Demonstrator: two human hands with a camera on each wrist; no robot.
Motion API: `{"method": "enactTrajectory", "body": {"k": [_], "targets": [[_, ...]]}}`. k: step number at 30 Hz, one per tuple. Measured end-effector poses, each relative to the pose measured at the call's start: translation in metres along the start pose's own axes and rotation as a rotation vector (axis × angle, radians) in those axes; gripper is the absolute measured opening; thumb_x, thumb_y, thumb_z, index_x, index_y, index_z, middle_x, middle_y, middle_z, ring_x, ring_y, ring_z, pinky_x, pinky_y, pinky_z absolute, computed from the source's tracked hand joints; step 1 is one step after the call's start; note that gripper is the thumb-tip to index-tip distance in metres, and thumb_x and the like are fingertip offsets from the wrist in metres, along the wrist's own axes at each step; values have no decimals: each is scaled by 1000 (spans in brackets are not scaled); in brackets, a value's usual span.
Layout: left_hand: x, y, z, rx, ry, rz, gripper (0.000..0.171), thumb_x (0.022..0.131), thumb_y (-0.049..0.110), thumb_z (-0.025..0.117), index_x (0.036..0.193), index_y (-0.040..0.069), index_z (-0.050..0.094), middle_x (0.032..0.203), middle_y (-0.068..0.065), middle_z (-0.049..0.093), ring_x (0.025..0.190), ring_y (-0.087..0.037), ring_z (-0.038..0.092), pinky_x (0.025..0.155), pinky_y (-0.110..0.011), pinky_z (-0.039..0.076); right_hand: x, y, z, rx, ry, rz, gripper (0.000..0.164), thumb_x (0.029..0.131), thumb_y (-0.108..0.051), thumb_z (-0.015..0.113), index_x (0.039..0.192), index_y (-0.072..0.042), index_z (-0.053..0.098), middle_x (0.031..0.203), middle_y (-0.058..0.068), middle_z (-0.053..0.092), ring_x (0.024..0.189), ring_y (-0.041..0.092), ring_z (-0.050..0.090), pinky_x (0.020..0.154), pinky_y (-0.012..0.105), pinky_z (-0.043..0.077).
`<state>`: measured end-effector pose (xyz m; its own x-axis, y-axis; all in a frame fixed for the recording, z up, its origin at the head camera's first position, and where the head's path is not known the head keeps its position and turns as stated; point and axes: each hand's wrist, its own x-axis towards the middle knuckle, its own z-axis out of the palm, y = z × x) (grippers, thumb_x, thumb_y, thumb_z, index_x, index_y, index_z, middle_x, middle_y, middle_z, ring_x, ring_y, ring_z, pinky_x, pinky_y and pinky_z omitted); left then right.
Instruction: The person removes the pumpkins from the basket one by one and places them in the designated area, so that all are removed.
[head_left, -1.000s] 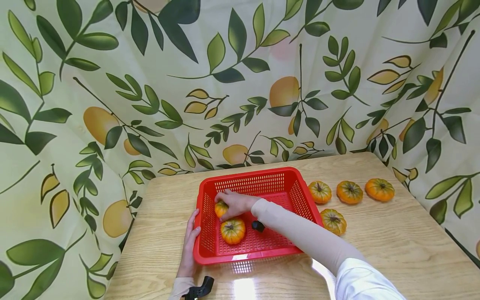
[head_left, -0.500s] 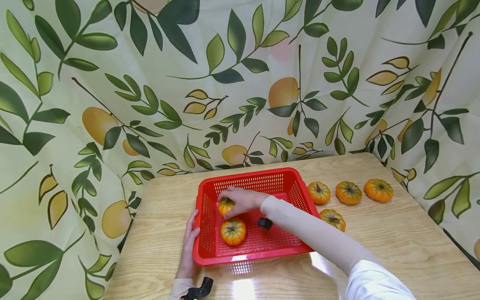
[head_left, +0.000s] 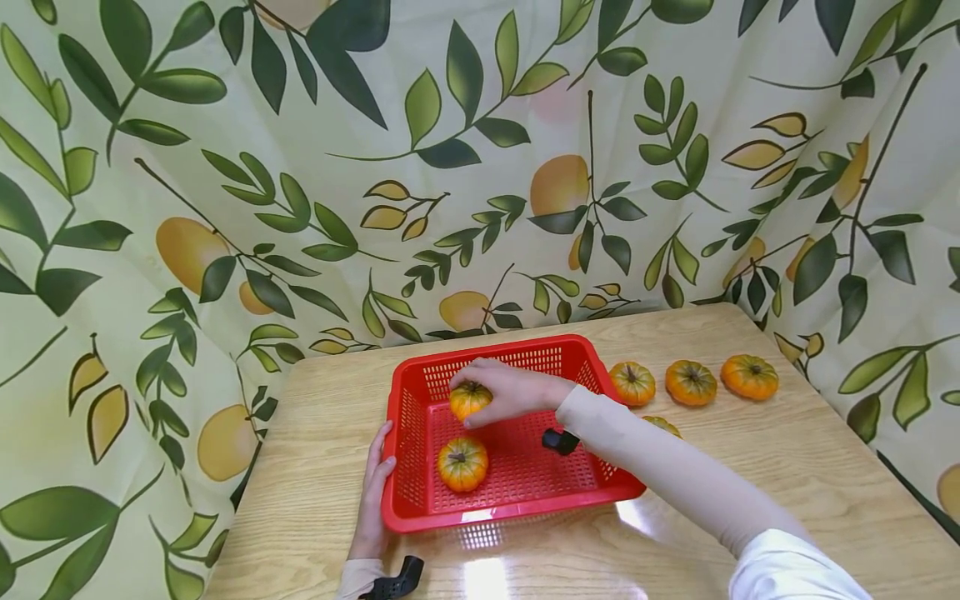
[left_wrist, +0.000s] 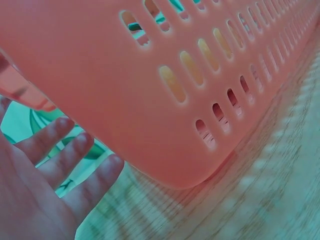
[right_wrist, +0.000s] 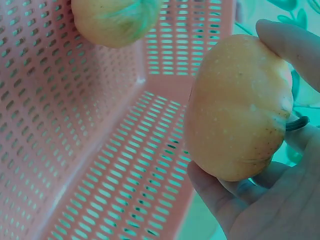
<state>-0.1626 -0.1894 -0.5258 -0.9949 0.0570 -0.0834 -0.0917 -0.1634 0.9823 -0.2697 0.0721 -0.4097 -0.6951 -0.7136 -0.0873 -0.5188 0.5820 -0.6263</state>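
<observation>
My right hand (head_left: 513, 392) grips a small orange pumpkin (head_left: 468, 403) with thumb and fingers spread round its sides. In the right wrist view this pumpkin (right_wrist: 237, 107) hangs above the slotted basket floor, its dark stem toward the palm. A second pumpkin (head_left: 462, 464) sits inside the red plastic basket (head_left: 517, 507), near its left side. My left hand (head_left: 369, 508) rests against the basket's left wall. In the left wrist view the fingers (left_wrist: 92, 192) of that hand are mostly straight, with fingertips at the basket's edge.
Right of the basket, a row of three pumpkins stands on the wooden table (head_left: 810, 467): a near one (head_left: 632, 383), a middle one (head_left: 691, 382) and a far one (head_left: 750, 377). Another pumpkin (head_left: 663, 425) is partly hidden by the basket and forearm. A leaf-patterned cloth (head_left: 495, 192) hangs behind.
My right hand has lifted the pumpkin from the basket's left side and carried it up and to the right. My left hand stays at the basket's left wall.
</observation>
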Motion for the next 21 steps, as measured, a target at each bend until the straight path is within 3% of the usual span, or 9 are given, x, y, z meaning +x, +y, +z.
{"method": "enactTrajectory", "body": {"k": [12, 21], "targets": [[0, 0, 0, -13, 4, 1, 58, 105, 31, 38, 160, 35, 21, 167, -2, 20, 139, -24, 43, 102, -33, 53, -33, 3, -20, 6, 103, -14, 55, 87, -42, 76, 137, -30, 56, 138, -4, 51, 121, 15, 49, 95, 34, 52], [0, 0, 0, -6, 9, -2, 57, 105, 31, 38, 160, 35, 21, 167, -1, 21, 138, -24, 44, 102, -33, 53, -56, 15, -28, 14, 179, 23, 57, 86, -44, 78, 137, -32, 55, 141, -6, 51, 124, 16, 49, 97, 37, 52]]}}
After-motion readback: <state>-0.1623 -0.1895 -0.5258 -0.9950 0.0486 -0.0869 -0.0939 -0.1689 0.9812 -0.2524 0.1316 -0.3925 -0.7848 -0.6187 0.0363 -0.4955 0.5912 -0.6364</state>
